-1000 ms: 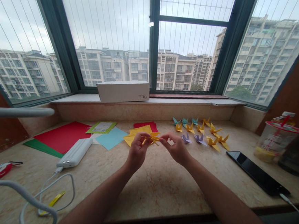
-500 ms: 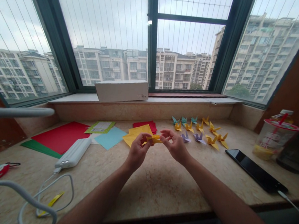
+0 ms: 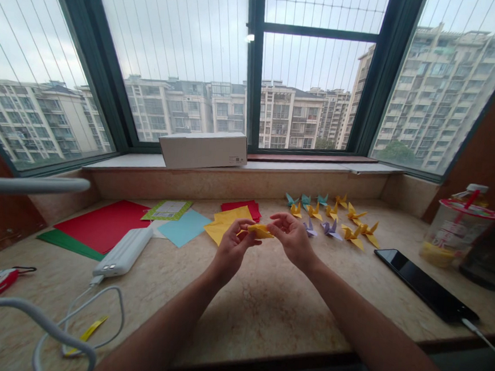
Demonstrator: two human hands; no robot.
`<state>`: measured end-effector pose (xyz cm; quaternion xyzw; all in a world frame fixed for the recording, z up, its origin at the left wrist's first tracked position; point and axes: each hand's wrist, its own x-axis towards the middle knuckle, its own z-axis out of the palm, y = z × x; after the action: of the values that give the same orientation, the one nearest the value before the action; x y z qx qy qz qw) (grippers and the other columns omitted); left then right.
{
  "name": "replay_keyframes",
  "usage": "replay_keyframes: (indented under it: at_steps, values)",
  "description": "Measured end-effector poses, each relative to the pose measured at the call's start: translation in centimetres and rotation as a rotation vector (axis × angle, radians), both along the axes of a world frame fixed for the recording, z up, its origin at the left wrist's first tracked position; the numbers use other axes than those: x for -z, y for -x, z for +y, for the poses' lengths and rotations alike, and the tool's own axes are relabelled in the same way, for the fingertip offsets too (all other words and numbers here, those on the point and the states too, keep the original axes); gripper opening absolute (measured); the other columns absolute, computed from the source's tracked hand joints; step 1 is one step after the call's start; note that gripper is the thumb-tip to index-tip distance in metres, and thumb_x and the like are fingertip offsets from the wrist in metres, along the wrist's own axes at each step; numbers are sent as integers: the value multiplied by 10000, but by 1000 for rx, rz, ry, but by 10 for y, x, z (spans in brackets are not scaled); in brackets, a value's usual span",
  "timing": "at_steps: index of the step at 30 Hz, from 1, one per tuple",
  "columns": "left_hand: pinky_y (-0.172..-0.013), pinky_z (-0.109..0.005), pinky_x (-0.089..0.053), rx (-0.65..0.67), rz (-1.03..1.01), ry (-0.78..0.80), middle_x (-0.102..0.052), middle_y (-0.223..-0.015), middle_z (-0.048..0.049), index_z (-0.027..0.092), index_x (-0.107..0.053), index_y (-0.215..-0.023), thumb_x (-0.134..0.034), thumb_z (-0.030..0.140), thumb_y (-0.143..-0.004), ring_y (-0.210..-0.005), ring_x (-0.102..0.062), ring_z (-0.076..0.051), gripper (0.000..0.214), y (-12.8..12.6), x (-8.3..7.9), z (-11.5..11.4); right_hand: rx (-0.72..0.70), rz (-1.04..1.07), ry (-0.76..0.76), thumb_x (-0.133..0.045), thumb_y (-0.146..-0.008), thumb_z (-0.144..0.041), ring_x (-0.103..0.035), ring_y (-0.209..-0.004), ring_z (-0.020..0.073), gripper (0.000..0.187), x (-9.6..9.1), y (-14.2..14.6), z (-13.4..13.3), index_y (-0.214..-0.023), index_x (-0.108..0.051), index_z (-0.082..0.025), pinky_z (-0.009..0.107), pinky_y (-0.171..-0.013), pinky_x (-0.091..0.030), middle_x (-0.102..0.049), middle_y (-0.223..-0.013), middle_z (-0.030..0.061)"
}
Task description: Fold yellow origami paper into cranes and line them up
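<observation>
A small piece of folded yellow origami paper (image 3: 260,230) is held up between my two hands, above the stone counter. My left hand (image 3: 235,244) pinches its left end between thumb and fingers. At its right end, the thumb and fingertips of my right hand (image 3: 291,238) close on the paper. Behind my left hand lie loose yellow sheets (image 3: 226,221) and a stack of red paper (image 3: 251,208). Beyond my right hand stand several folded paper cranes in yellow (image 3: 354,236), purple (image 3: 332,229) and teal (image 3: 305,201).
To the left lie a light blue sheet (image 3: 183,228), large red sheets (image 3: 102,225), a green-edged packet (image 3: 167,209) and a white power bank (image 3: 124,250) with a cable. On the right are a phone (image 3: 423,284) and a drink cup (image 3: 447,235). A white box (image 3: 203,150) rests on the sill.
The folded yellow paper has turned slightly in my fingers and shows more of its flat side. My left fingers have shifted their hold a little. The camera view has moved slightly.
</observation>
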<state>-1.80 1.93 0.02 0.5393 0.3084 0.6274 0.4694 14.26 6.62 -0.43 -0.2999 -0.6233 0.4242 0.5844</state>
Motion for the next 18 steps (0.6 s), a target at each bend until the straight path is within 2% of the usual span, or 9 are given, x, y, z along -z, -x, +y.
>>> replay_keyframes:
  at_steps: [6, 12, 14, 18]
  values:
    - [-791, -329, -560, 10, -40, 10, -643, -936, -18, 179, -592, -931, -736, 292, -781, -850, -654, -155, 237, -1, 3, 1, 33, 11, -3, -748, -728, -451, -644, -687, 172, 349, 0, 0, 0, -923, -637, -184, 302, -633, -530, -691, -771, 44]
    - [-878, -337, -548, -34, -133, 51, -636, -951, -6, 193, -552, -998, -736, 302, -785, -867, -674, -140, 302, 1, 0, 2, 203, -30, -57, -596, -849, -523, -628, -710, 183, 367, 0, -7, 7, -920, -661, -168, 320, -669, -513, -695, -811, 75]
    - [-903, -336, -539, -41, -175, 66, -642, -961, -8, 196, -539, -1004, -743, 301, -780, -873, -680, -135, 320, 3, -1, 3, 144, -83, -60, -578, -865, -521, -630, -726, 187, 379, 0, -7, 5, -949, -670, -163, 320, -673, -510, -700, -819, 77]
    - [-901, -357, -542, -6, -188, 98, -659, -945, -15, 198, -516, -1006, -744, 307, -781, -858, -692, -147, 339, 3, 0, 3, -85, -171, -62, -574, -879, -495, -653, -808, 194, 374, 0, -1, -6, -1059, -657, -177, 318, -709, -514, -717, -903, 73]
